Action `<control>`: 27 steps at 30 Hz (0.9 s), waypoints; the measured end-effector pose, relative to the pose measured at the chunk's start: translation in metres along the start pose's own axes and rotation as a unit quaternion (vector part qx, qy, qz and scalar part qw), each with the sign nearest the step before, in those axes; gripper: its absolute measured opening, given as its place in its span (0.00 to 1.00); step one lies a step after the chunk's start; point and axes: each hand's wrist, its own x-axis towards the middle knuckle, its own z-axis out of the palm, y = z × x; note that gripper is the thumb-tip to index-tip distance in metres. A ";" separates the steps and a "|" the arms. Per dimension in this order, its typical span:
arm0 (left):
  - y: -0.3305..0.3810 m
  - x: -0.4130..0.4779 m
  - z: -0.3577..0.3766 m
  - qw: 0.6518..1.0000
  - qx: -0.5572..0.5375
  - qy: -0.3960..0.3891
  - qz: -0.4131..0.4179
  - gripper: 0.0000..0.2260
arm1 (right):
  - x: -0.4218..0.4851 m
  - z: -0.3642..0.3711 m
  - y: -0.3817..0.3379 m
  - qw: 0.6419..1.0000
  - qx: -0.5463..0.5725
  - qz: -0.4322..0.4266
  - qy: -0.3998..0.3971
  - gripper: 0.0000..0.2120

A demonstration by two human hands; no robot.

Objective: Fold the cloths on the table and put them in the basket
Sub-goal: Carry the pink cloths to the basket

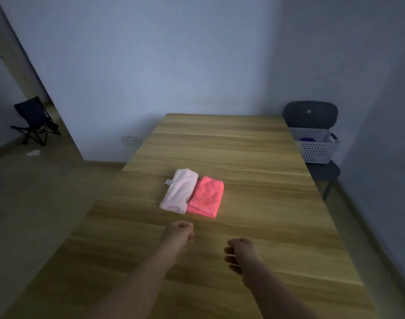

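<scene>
Your two bare forearms reach over the near end of a long wooden table [254, 157]. Your left hand [179, 233] is the further forward, knuckles up, its fingers curled into a fist that holds nothing. Your right hand [239, 252] sits at its 4 o'clock, wrist bent, fingers loosely curled under and also holding nothing.

At 12 o'clock from your hands, near them, two folded cloths lie side by side on the table, touching along their long edges. The pale pink cloth [179, 192] is on the left, a fluffy rectangle with a small white tag [168, 181] poking out at its 10 o'clock edge. The coral cloth [206, 196] is on the right, brighter, folded to much the same shape, its layered edge facing you.

At 2 o'clock, off the table's far right corner, a white perforated basket [316, 150] rests on the seat of a dark chair [310, 113], with something purple [308, 139] inside. At 10 o'clock, well apart on the floor, stands a dark folding chair [34, 120].
</scene>
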 end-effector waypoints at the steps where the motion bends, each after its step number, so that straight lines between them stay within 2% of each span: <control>1: 0.003 0.011 -0.002 1.000 -0.001 -0.001 -0.004 0.07 | 0.011 0.007 -0.006 1.000 -0.003 0.000 0.000 0.06; 4: 0.017 0.040 -0.010 1.000 -0.002 -0.007 -0.011 0.08 | 0.039 0.025 -0.021 1.000 -0.017 -0.005 0.007 0.04; 8: 0.026 0.089 -0.026 0.998 0.046 0.047 -0.007 0.06 | 0.074 0.048 -0.032 0.998 -0.043 -0.014 0.042 0.03; 10: 0.023 0.112 -0.034 0.987 0.131 0.090 0.001 0.06 | 0.089 0.057 -0.033 0.996 -0.054 -0.015 0.076 0.07; 12: 0.019 0.134 -0.042 0.979 0.169 0.113 0.014 0.14 | 0.104 0.068 -0.030 0.994 -0.014 0.001 0.109 0.13; 16: 0.018 0.163 -0.056 0.985 0.150 0.069 -0.053 0.27 | 0.136 0.087 -0.013 0.981 -0.027 0.009 0.192 0.26; 20: 0.019 0.192 -0.063 0.979 0.195 0.020 -0.064 0.34 | 0.160 0.104 -0.013 0.971 -0.049 0.014 0.232 0.28; 23: 0.029 0.208 -0.060 0.980 0.183 -0.025 -0.070 0.34 | 0.160 0.112 -0.025 0.965 -0.081 0.006 0.251 0.25; 27: 0.033 0.216 -0.057 0.979 0.158 -0.086 -0.094 0.26 | 0.159 0.112 -0.031 0.957 -0.132 0.008 0.257 0.22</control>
